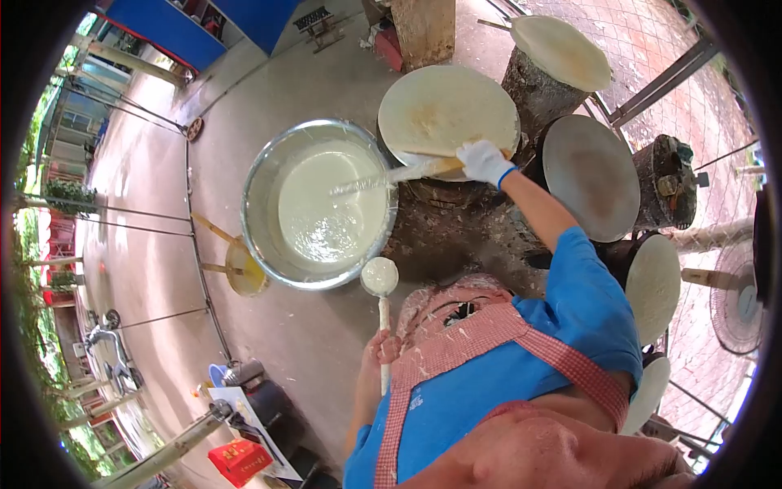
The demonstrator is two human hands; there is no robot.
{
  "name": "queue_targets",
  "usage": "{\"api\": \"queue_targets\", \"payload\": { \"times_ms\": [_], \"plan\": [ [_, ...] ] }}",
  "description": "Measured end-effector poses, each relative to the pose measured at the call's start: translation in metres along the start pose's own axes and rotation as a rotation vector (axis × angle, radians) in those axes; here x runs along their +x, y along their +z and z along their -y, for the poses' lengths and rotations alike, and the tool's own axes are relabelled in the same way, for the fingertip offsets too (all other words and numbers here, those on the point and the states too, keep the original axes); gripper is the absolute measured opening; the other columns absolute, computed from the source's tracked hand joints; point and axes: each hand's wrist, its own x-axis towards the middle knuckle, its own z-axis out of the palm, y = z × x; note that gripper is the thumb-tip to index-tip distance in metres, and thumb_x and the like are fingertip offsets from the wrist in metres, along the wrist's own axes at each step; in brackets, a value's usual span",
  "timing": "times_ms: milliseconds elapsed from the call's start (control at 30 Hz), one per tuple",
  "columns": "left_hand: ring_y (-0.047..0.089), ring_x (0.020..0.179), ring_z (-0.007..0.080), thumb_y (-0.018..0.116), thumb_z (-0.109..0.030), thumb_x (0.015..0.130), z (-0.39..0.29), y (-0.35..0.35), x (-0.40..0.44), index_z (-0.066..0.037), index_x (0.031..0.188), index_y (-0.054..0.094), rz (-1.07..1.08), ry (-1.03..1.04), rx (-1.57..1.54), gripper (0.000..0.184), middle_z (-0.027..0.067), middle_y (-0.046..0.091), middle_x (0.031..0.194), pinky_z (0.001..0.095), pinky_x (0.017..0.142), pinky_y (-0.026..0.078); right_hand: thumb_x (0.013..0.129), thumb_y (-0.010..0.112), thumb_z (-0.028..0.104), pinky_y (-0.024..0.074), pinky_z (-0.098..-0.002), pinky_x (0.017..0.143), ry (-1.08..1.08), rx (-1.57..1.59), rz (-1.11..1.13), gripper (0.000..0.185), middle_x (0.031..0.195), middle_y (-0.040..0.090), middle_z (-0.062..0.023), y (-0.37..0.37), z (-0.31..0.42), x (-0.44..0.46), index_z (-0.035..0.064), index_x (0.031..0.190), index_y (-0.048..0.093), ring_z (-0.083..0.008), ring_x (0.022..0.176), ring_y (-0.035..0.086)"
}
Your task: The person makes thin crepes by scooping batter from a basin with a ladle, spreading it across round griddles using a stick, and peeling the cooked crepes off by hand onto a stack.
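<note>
My right hand (486,163), in a white glove with a blue cuff, is closed round the wooden part of a long flat scraper (391,176). The scraper's pale, batter-streaked end reaches over the big metal basin (251,204) of white batter (326,204). Under the glove is the near edge of a round griddle covered by a thin pale flatbread (444,110), browned in the middle. My bare left hand (385,347) grips the white handle of a ladle (380,277). The ladle's round bowl, coated with batter, stands just outside the basin's near rim.
Several more griddles curve round my right: one with a pale sheet (562,50), a bare grey one (590,178) and another pale one (653,289). A fan (737,306) stands far right. Left of the basin is a yellow bucket (246,270); a red box (239,462) lies lower left.
</note>
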Motion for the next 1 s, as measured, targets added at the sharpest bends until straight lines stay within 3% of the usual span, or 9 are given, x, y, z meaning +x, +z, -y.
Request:
{"api": "queue_targets", "payload": {
  "times_ms": [133, 333, 467, 533, 567, 700, 833, 933, 1000],
  "plan": [
    [0.025, 0.035, 0.0051, 0.045, -0.018, 0.089, -0.011, 0.013, 0.005, -0.009, 0.089, 0.051, -0.122, -0.062, -0.01, 0.012, -0.002, 0.032, 0.05, 0.0174, 0.027, 0.02, 0.071, 0.051, 0.017, 0.0461, -0.0439, 0.07, 0.15, 0.084, 0.012, 0.022, 0.085, 0.06, -0.0197, -0.062, -0.053, 0.04, 0.0028, 0.085, 0.058, -0.0369, 0.077, 0.058],
    [0.027, 0.035, 0.0066, 0.042, -0.017, 0.089, -0.011, 0.025, 0.033, -0.007, 0.082, 0.048, -0.062, -0.015, 0.039, 0.013, -0.0008, 0.033, 0.051, 0.0178, 0.027, 0.021, 0.072, 0.051, 0.026, 0.0426, -0.0431, 0.082, 0.29, 0.12, -0.246, 0.035, 0.099, 0.058, -0.0213, -0.145, -0.195, 0.108, 0.003, 0.096, 0.058, -0.0368, 0.092, 0.055],
    [0.031, 0.036, 0.0067, 0.044, -0.016, 0.088, 0.011, 0.036, 0.067, -0.01, 0.095, 0.053, 0.093, -0.011, -0.099, 0.013, 0.0009, 0.036, 0.052, 0.0165, 0.027, 0.022, 0.069, 0.055, 0.029, 0.0459, -0.0377, 0.057, 0.413, 0.344, -0.371, 0.032, 0.07, 0.061, -0.0141, -0.205, -0.28, 0.115, 0.0001, 0.082, 0.058, -0.0263, 0.061, 0.059],
    [0.034, 0.037, 0.0062, 0.047, -0.015, 0.087, 0.032, 0.068, 0.077, -0.013, 0.109, 0.052, -0.143, 0.212, 0.079, 0.023, 0.0022, 0.04, 0.053, 0.0156, 0.027, 0.023, 0.07, 0.057, 0.028, 0.0406, -0.0308, 0.044, 0.518, 0.583, -0.5, 0.028, 0.059, 0.056, -0.0069, -0.214, -0.338, 0.108, 0.001, 0.077, 0.059, -0.0155, 0.049, 0.052],
    [0.034, 0.037, 0.0062, 0.047, -0.015, 0.087, 0.04, 0.075, 0.083, -0.013, 0.109, 0.052, -0.146, 0.207, 0.089, 0.023, 0.0022, 0.04, 0.053, 0.0156, 0.027, 0.023, 0.066, 0.055, 0.018, 0.0449, -0.0301, 0.048, 0.641, 0.391, -0.535, 0.02, 0.061, 0.061, -0.0142, -0.239, -0.337, 0.091, 0.0016, 0.071, 0.065, -0.0194, 0.051, 0.058],
    [0.035, 0.038, 0.0044, 0.049, -0.012, 0.085, 0.057, 0.089, 0.105, -0.012, 0.115, 0.049, -0.204, 0.317, 0.037, 0.03, 0.0028, 0.042, 0.055, 0.0148, 0.028, 0.025, 0.072, 0.06, 0.027, 0.0326, -0.0259, 0.038, 0.7, 0.991, -0.85, 0.025, 0.053, 0.049, -0.002, -0.203, -0.455, 0.038, 0.0024, 0.074, 0.059, -0.0089, 0.042, 0.043],
    [0.032, 0.037, 0.003, 0.049, -0.011, 0.085, 0.046, 0.099, 0.119, -0.01, 0.115, 0.049, -0.353, 0.32, 0.059, 0.03, 0.0008, 0.038, 0.055, 0.0146, 0.028, 0.028, 0.072, 0.062, 0.025, 0.0325, -0.0266, 0.036, 1.038, 1.054, -1.036, 0.021, 0.052, 0.048, -0.0005, -0.125, -0.484, -0.036, 0.0044, 0.071, 0.057, -0.0097, 0.041, 0.042],
    [0.029, 0.036, 0.0029, 0.048, -0.011, 0.086, 0.036, 0.104, 0.124, -0.008, 0.115, 0.05, -0.131, 0.229, 0.138, 0.029, -0.0007, 0.034, 0.053, 0.0153, 0.028, 0.028, 0.072, 0.048, 0.03, 0.0406, -0.0408, 0.046, 1.103, 0.545, -0.917, 0.034, 0.055, 0.055, -0.0157, 0.031, -0.559, -0.072, -0.0026, 0.064, 0.056, -0.0286, 0.052, 0.056],
    [0.028, 0.035, 0.003, 0.047, -0.01, 0.086, 0.024, 0.097, 0.13, -0.007, 0.114, 0.05, -0.107, 0.211, 0.119, 0.029, -0.0006, 0.034, 0.053, 0.0155, 0.028, 0.028, 0.073, 0.049, 0.032, 0.0443, -0.0393, 0.051, 1.452, 0.793, -1.03, 0.039, 0.063, 0.059, -0.0184, 0.052, -0.525, -0.07, -0.0051, 0.073, 0.06, -0.0282, 0.058, 0.059]
  ]
}}
